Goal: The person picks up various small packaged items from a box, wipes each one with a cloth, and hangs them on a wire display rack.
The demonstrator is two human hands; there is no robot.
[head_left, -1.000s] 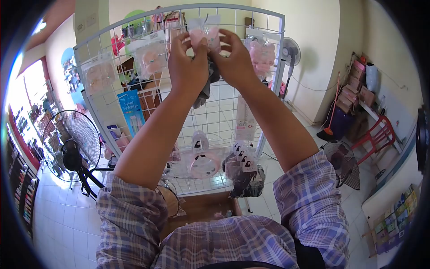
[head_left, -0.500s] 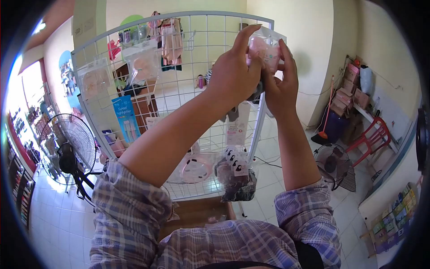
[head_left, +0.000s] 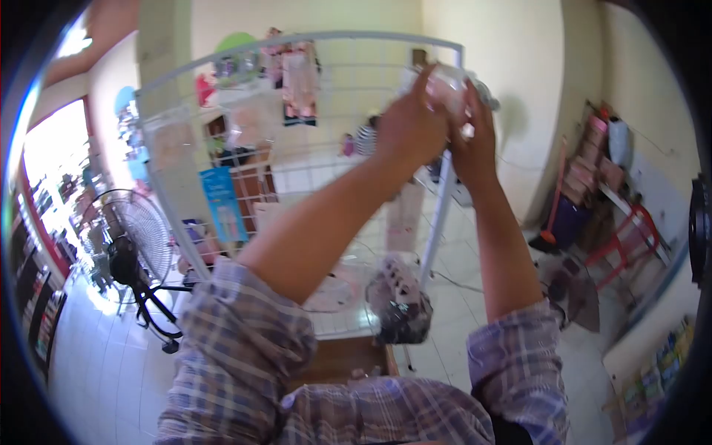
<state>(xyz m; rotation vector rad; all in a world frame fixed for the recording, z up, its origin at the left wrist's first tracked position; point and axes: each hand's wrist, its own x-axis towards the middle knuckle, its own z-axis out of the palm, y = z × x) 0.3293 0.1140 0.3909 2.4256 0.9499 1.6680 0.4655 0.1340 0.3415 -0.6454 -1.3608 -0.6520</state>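
Up at the top right corner of a white wire grid rack (head_left: 348, 34), both my hands grip a clear plastic packet (head_left: 448, 83) with something pink inside. My left hand (head_left: 417, 122) holds its left side, fingers closed and pointing up. On the other side, my right hand (head_left: 473, 137) pinches the packet's right edge. Motion blur hides the packet's details and where it touches the rack. Clear packets with pale pink contents (head_left: 249, 120) and a blue highlighter pack (head_left: 224, 202) hang on the grid's left part. Lower right hangs a dark bundle of packaged goods (head_left: 403, 315).
A black standing fan (head_left: 124, 259) is to the left of the rack. A brown open box (head_left: 337, 363) lies below it, close to my body. At right are a broom (head_left: 547, 237), stacked cartons (head_left: 582, 167) and a red chair (head_left: 630, 241).
The view has shifted, so the rack and room sit further right and lower. My hands still hold the packet, which now looks more tilted and blurred.
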